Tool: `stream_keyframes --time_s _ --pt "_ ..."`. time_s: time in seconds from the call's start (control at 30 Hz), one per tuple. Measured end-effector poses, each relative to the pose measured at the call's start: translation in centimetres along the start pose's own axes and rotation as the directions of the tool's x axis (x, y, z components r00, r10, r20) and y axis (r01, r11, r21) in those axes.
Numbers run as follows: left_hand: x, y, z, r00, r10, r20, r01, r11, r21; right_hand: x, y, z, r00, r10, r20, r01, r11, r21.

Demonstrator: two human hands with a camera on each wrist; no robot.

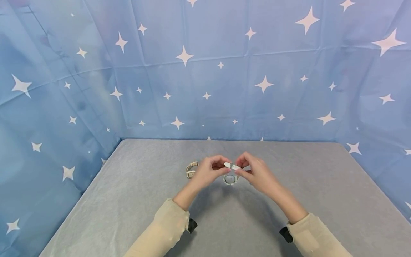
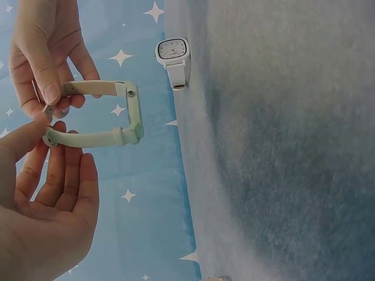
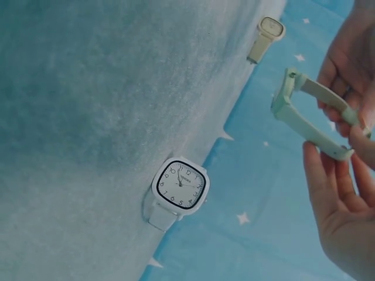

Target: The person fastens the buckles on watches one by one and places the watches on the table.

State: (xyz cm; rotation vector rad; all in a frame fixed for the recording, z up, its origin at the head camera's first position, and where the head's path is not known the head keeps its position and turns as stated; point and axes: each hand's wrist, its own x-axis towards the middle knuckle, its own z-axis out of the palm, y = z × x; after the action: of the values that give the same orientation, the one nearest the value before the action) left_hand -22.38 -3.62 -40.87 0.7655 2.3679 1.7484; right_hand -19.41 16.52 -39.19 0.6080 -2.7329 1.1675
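Both hands hold a pale green wristwatch [image 2: 133, 108] up off the table, its two strap ends brought together in a loop. Thumb and fingers of my left hand [image 1: 207, 171] pinch one strap end, while those of my right hand [image 1: 257, 173] pinch the other. Whether the buckle is fastened cannot be made out, as fingertips cover part of it. The case hangs away from the fingers in both wrist views. On the table lie a white wristwatch [image 3: 180, 184], largely hidden behind the right hand in the head view, and a cream wristwatch [image 1: 191, 174] left of my left hand.
A grey cloth-covered table [image 1: 128, 214] spreads under the arms. Blue curtain with white stars [image 1: 218, 78] stands behind it and along both sides. Black bands [image 1: 192, 226] show at the sleeve cuffs.
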Motion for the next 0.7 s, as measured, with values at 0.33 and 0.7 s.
stream_keyframes --time_s 0.33,0.7 --pt "0.0 -0.3 0.0 1.0 0.018 -0.016 -0.018 0.998 -0.052 -0.1 0.6 0.3 1.0 0.0 0.023 -0.003 0.993 0.119" --pt "0.0 -0.3 -0.1 0.996 -0.012 -0.085 0.001 0.992 -0.126 -0.4 1.3 0.2 0.998 0.046 0.039 -0.054 0.972 0.227"
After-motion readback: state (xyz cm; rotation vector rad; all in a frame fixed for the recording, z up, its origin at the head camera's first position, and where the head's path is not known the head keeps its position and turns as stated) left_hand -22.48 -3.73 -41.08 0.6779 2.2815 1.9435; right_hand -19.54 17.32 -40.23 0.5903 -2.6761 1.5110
